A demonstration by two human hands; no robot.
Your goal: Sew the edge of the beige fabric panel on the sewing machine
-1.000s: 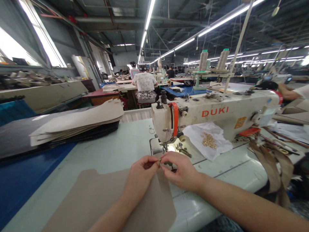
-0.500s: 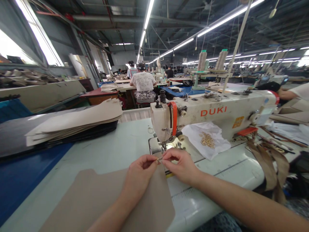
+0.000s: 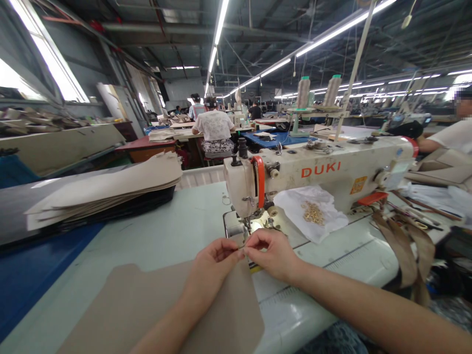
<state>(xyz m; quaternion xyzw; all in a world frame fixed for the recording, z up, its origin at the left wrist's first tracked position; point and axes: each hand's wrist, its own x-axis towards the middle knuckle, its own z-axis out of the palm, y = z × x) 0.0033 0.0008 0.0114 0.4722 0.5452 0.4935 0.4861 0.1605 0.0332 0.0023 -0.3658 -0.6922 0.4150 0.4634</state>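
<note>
My left hand and my right hand meet in front of the needle area of a white DUKI industrial sewing machine. Between their fingertips they pinch a tiny gold metal fitting, too small to make out its exact form. Under my left forearm lies a flat beige leather-like panel, its edge running below both hands. A crumpled white paper holding a small heap of gold fittings lies to the right of the needle, beyond my right hand.
A stack of beige panels sits on dark material at the left. Brown straps hang off the table's right side. A co-worker sits at the right, and further workers and machines fill the long hall.
My hands have risen slightly and stay pinched together on the fitting. The whole view has drifted left, and more of the co-worker at the right has come into view.
</note>
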